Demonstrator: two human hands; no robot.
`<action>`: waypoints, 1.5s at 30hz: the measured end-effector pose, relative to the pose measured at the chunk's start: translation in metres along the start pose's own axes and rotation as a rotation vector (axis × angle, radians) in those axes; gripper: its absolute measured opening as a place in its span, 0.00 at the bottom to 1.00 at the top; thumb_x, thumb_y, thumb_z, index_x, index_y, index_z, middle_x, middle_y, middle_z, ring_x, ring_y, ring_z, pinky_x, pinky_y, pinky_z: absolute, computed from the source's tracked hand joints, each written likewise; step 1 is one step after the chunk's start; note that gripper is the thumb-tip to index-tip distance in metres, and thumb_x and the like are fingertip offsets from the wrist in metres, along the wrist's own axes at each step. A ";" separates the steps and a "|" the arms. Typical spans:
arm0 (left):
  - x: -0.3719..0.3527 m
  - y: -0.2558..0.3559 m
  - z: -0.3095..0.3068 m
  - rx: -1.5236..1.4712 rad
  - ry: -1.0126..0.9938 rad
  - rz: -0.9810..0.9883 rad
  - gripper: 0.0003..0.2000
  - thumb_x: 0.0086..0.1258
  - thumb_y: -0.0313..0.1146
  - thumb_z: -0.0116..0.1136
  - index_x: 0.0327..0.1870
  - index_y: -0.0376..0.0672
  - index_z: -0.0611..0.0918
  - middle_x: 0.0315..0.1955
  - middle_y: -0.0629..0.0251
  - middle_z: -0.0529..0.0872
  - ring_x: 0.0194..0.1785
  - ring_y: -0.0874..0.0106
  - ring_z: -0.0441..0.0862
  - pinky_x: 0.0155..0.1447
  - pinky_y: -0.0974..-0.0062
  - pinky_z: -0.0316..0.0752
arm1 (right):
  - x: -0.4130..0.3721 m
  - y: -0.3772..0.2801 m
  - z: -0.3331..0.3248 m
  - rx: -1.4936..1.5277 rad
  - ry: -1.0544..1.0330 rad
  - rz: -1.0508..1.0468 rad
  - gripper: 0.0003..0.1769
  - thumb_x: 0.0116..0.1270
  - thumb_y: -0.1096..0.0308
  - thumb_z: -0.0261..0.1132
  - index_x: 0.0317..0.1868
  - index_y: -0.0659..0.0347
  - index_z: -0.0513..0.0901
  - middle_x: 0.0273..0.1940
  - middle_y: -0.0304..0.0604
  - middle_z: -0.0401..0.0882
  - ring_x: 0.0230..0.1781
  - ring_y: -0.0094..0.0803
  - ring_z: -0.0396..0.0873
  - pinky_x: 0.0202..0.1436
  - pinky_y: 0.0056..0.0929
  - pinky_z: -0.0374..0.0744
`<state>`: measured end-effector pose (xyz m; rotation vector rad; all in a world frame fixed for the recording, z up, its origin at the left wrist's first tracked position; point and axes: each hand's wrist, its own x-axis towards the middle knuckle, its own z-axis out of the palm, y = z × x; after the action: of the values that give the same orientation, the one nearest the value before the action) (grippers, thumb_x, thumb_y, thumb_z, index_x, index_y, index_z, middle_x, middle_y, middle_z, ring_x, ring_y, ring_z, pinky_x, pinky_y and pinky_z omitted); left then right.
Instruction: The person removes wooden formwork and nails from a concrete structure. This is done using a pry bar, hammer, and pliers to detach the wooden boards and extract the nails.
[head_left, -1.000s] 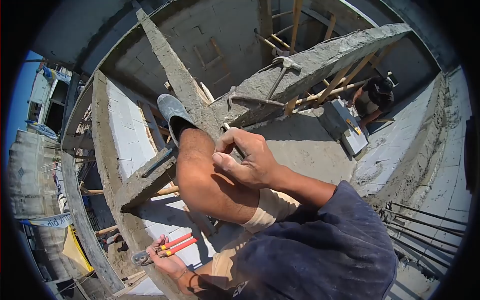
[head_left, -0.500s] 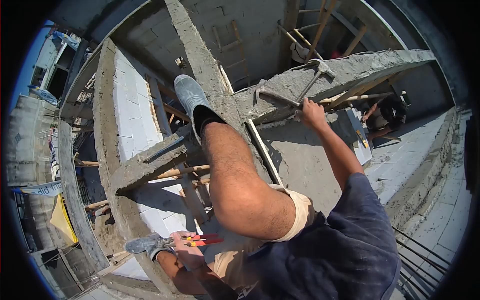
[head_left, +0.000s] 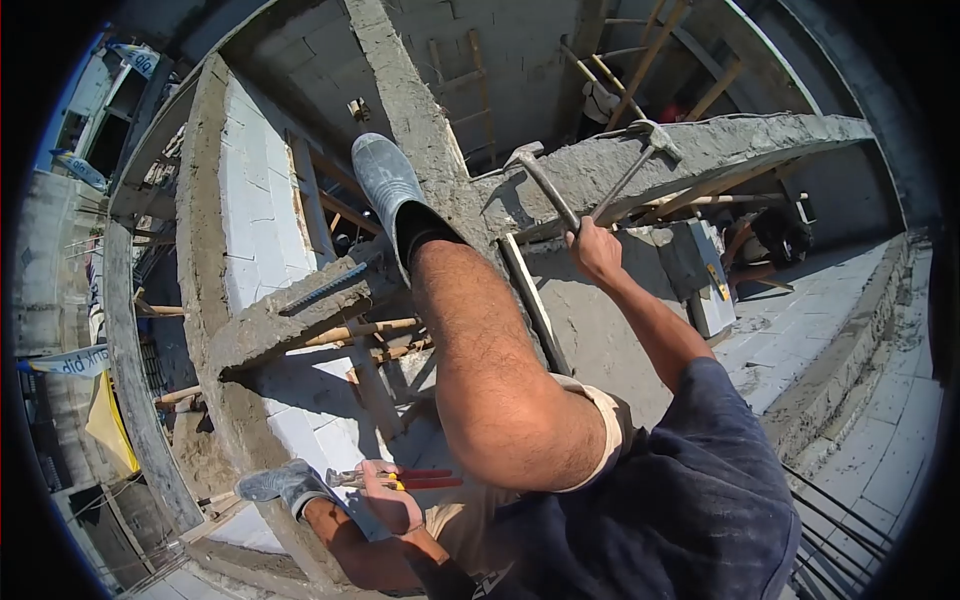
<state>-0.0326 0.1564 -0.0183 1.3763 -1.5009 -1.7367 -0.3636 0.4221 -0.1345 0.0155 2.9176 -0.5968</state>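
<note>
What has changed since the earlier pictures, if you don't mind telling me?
The right hand has moved from near the knee forward to the concrete beam and taken hold of one hammer; that hammer now seems lifted off the beam. The other hammer still lies there, and the left hand still holds the red-handled pliers.

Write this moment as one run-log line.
right hand: grips hammer; left hand: holds red-handled pliers; second hammer: on concrete beam
</note>
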 end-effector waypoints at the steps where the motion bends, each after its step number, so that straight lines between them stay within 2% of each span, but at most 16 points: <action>1: 0.001 -0.002 0.000 0.001 -0.015 -0.002 0.13 0.68 0.39 0.42 0.25 0.42 0.69 0.20 0.67 0.70 0.26 0.75 0.67 0.36 0.78 0.66 | -0.002 -0.008 0.005 0.009 -0.012 0.001 0.18 0.59 0.57 0.57 0.35 0.67 0.70 0.28 0.59 0.77 0.33 0.54 0.77 0.38 0.48 0.73; 8: 0.004 -0.011 -0.004 0.056 -0.066 0.046 0.15 0.68 0.44 0.43 0.23 0.45 0.68 0.20 0.69 0.68 0.27 0.75 0.67 0.33 0.77 0.64 | -0.004 -0.027 0.046 0.080 -0.135 -0.010 0.16 0.58 0.62 0.53 0.36 0.70 0.67 0.28 0.62 0.78 0.31 0.54 0.78 0.38 0.47 0.75; 10: 0.007 -0.014 -0.005 0.000 -0.045 -0.078 0.16 0.68 0.46 0.43 0.23 0.46 0.68 0.19 0.70 0.67 0.25 0.74 0.68 0.29 0.76 0.65 | -0.005 -0.028 0.041 0.001 -0.241 0.011 0.19 0.59 0.58 0.54 0.39 0.68 0.70 0.34 0.60 0.78 0.36 0.52 0.79 0.41 0.45 0.75; 13: 0.008 -0.016 -0.005 0.006 -0.021 -0.110 0.16 0.68 0.43 0.41 0.22 0.44 0.69 0.19 0.71 0.66 0.26 0.77 0.66 0.33 0.79 0.61 | -0.005 -0.032 0.008 -0.081 -0.069 -0.002 0.28 0.55 0.49 0.60 0.43 0.68 0.70 0.39 0.58 0.76 0.42 0.51 0.76 0.42 0.44 0.75; 16: 0.003 -0.013 -0.004 0.006 -0.009 -0.095 0.16 0.68 0.44 0.41 0.22 0.44 0.69 0.19 0.71 0.67 0.25 0.77 0.66 0.33 0.79 0.61 | 0.041 -0.004 -0.006 0.030 0.364 0.345 0.37 0.52 0.43 0.62 0.49 0.68 0.66 0.44 0.55 0.69 0.49 0.50 0.69 0.48 0.46 0.71; 19: 0.007 -0.020 -0.005 0.007 -0.034 -0.052 0.16 0.67 0.43 0.42 0.22 0.44 0.69 0.18 0.70 0.67 0.24 0.76 0.66 0.32 0.79 0.61 | 0.079 0.031 0.003 0.419 0.091 0.617 0.44 0.56 0.47 0.61 0.58 0.74 0.51 0.52 0.66 0.68 0.52 0.54 0.71 0.55 0.42 0.69; 20: 0.006 -0.019 -0.003 -0.001 -0.018 -0.047 0.16 0.67 0.43 0.42 0.22 0.44 0.69 0.18 0.70 0.67 0.24 0.76 0.66 0.32 0.79 0.61 | 0.097 0.049 0.028 0.507 0.191 0.645 0.45 0.57 0.50 0.60 0.59 0.76 0.47 0.49 0.67 0.70 0.51 0.53 0.72 0.56 0.39 0.69; 25: 0.010 -0.030 -0.013 0.060 -0.037 -0.012 0.12 0.69 0.41 0.42 0.27 0.45 0.69 0.20 0.70 0.68 0.25 0.77 0.66 0.33 0.77 0.64 | 0.084 0.048 -0.004 0.421 0.094 0.657 0.31 0.60 0.57 0.51 0.55 0.74 0.59 0.51 0.63 0.72 0.54 0.51 0.71 0.57 0.38 0.69; 26: 0.009 -0.035 -0.017 -0.062 -0.048 -0.036 0.12 0.70 0.41 0.42 0.28 0.45 0.69 0.20 0.70 0.68 0.26 0.78 0.66 0.33 0.77 0.64 | 0.098 0.079 0.021 0.332 0.241 0.566 0.29 0.59 0.56 0.52 0.47 0.79 0.62 0.41 0.69 0.74 0.46 0.58 0.74 0.51 0.42 0.72; 27: 0.004 -0.027 -0.012 -0.056 -0.043 -0.055 0.11 0.70 0.40 0.42 0.29 0.46 0.69 0.20 0.70 0.68 0.26 0.79 0.66 0.34 0.78 0.63 | 0.102 0.092 0.017 0.302 0.159 0.637 0.24 0.59 0.57 0.51 0.47 0.71 0.70 0.48 0.63 0.74 0.52 0.51 0.72 0.54 0.39 0.70; 28: -0.002 -0.023 -0.008 -0.123 -0.010 -0.080 0.13 0.69 0.38 0.43 0.24 0.43 0.68 0.20 0.69 0.69 0.27 0.79 0.65 0.35 0.80 0.61 | 0.101 0.107 0.010 0.185 0.151 0.457 0.19 0.59 0.59 0.51 0.35 0.70 0.76 0.38 0.61 0.78 0.44 0.51 0.77 0.46 0.42 0.74; 29: 0.001 -0.025 -0.014 -0.036 0.001 -0.124 0.12 0.69 0.37 0.43 0.25 0.43 0.68 0.20 0.69 0.70 0.27 0.79 0.66 0.34 0.81 0.61 | 0.109 0.140 0.012 -0.157 0.136 0.052 0.22 0.59 0.57 0.51 0.26 0.72 0.77 0.28 0.61 0.78 0.34 0.54 0.78 0.37 0.45 0.75; 30: 0.001 -0.022 -0.012 -0.072 -0.065 -0.086 0.11 0.69 0.37 0.44 0.26 0.43 0.68 0.20 0.69 0.70 0.26 0.78 0.67 0.34 0.80 0.62 | 0.090 0.112 -0.017 0.528 0.126 0.446 0.25 0.59 0.54 0.52 0.26 0.74 0.78 0.22 0.58 0.77 0.27 0.53 0.77 0.32 0.44 0.74; 32: 0.003 -0.014 -0.009 -0.179 -0.034 -0.131 0.11 0.69 0.37 0.44 0.27 0.43 0.68 0.20 0.69 0.71 0.26 0.78 0.69 0.34 0.79 0.65 | 0.150 0.222 0.006 0.016 0.347 0.041 0.27 0.60 0.53 0.53 0.21 0.74 0.76 0.18 0.49 0.75 0.16 0.35 0.75 0.20 0.34 0.72; 36: 0.019 -0.008 -0.028 -0.171 0.054 -0.049 0.10 0.69 0.37 0.44 0.28 0.44 0.68 0.20 0.70 0.70 0.26 0.79 0.69 0.36 0.76 0.70 | 0.087 0.160 -0.075 0.528 0.146 0.350 0.23 0.61 0.54 0.54 0.22 0.69 0.76 0.16 0.43 0.71 0.14 0.28 0.70 0.17 0.29 0.66; 45: 0.061 0.012 -0.098 -0.226 0.260 0.132 0.15 0.70 0.40 0.44 0.23 0.42 0.70 0.19 0.68 0.69 0.25 0.75 0.68 0.35 0.75 0.66 | 0.038 0.007 -0.206 0.687 0.035 0.075 0.16 0.65 0.58 0.56 0.24 0.58 0.75 0.13 0.29 0.61 0.09 0.14 0.56 0.10 0.17 0.53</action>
<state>0.0271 0.0563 -0.0207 1.2978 -1.1876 -1.5274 -0.4331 0.5080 0.0433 0.2168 2.5718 -1.5491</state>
